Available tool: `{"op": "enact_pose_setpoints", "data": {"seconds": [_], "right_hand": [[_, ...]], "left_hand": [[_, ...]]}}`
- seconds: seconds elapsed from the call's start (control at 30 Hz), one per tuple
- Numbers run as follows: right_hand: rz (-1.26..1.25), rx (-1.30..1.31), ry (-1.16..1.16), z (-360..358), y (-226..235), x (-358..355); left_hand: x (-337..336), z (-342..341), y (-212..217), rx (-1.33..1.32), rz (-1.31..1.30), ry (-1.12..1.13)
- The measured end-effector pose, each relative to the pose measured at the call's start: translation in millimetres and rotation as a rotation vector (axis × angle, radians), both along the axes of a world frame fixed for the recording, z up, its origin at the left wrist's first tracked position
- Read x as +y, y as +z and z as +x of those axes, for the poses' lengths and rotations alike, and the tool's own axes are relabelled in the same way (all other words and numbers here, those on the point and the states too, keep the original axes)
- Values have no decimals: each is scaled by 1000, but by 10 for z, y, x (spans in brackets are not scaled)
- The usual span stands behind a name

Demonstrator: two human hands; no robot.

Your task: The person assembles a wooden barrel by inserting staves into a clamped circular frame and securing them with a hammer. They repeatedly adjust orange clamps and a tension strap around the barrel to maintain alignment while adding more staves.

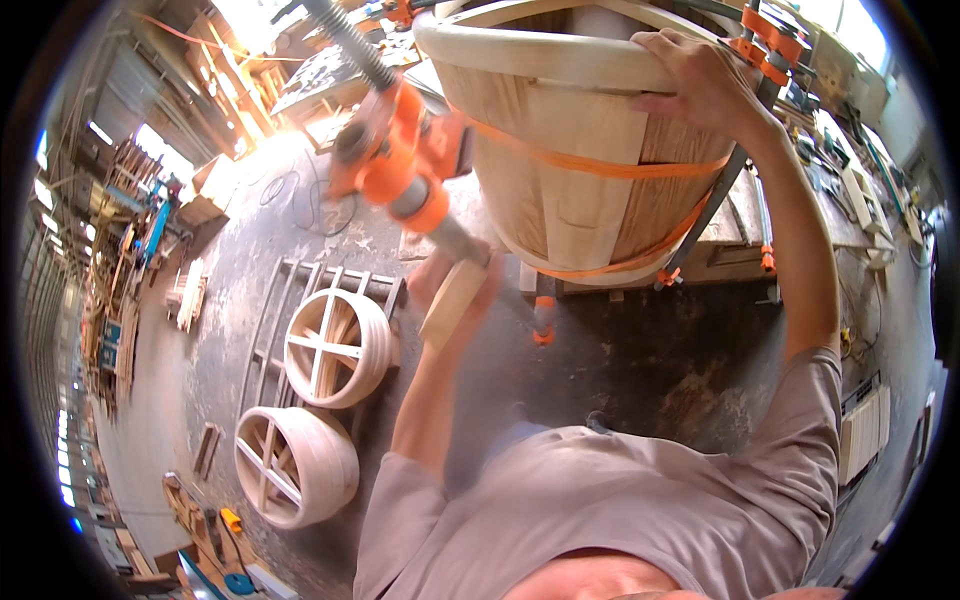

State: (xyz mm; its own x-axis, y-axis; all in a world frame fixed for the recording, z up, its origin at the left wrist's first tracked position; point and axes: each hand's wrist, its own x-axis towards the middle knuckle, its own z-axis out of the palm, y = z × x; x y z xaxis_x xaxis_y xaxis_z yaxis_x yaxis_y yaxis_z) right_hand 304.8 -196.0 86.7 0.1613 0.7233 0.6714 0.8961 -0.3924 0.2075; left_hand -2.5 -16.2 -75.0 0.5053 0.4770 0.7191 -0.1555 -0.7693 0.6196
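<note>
My left hand [482, 285] is closed around the bar of an orange bar clamp [395, 165], which tilts up to the left and is blurred. A pale wooden block [455, 302] lies against the same hand; whether the fingers pinch it I cannot tell. Right of the clamp stands a large wooden tub [590, 130] of upright staves, with a thick rounded rim and orange straps [590, 162] around it. My right hand [705, 85] grips the tub's rim, fingers over the top and thumb on the outer staves. Another orange clamp [770, 42] sits at the rim beside that wrist.
Two round wooden frames with crossbars, a farther one [375, 345] and a nearer one [335, 465], rest by a slatted rack [265, 345] on the left floor. A workbench [740, 215] supports the tub. Stacked boards [865, 435] stand at the right; lumber piles line the left.
</note>
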Motion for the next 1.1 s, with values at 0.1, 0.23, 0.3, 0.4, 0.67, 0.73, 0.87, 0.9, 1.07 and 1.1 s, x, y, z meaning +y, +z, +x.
{"op": "enact_pose_setpoints", "data": {"seconds": [0.1, 0.23, 0.3, 0.4, 0.67, 0.73, 0.87, 0.9, 1.07, 1.1], "right_hand": [[42, -5, -2, -23, -45, -9], [19, 116, -37, -115, 37, -63], [33, 123, -18, -115, 38, -77], [37, 198, -54, -159, 21, -39], [97, 135, 0, -107, -25, -34], [97, 113, 7, -88, -45, -25], [105, 114, 46, -79, -57, -20], [107, 112, 53, -78, -63, -24], [185, 97, 91, -164, -103, -27], [230, 57, 114, -143, -118, -31]], "left_hand": [[222, 285, -36, -36, -153, -114], [422, 521, 132, -41, -184, -306], [461, 645, 134, -35, -204, -345], [519, 828, 134, -15, -140, -326], [481, 996, 260, 30, -51, -379], [373, 995, 306, 34, -62, -402], [152, 985, 278, 106, -201, -250], [138, 999, 193, 95, -199, -229], [2, 1045, 200, 56, 32, -117], [33, 1006, 167, -3, -36, -174]]}}
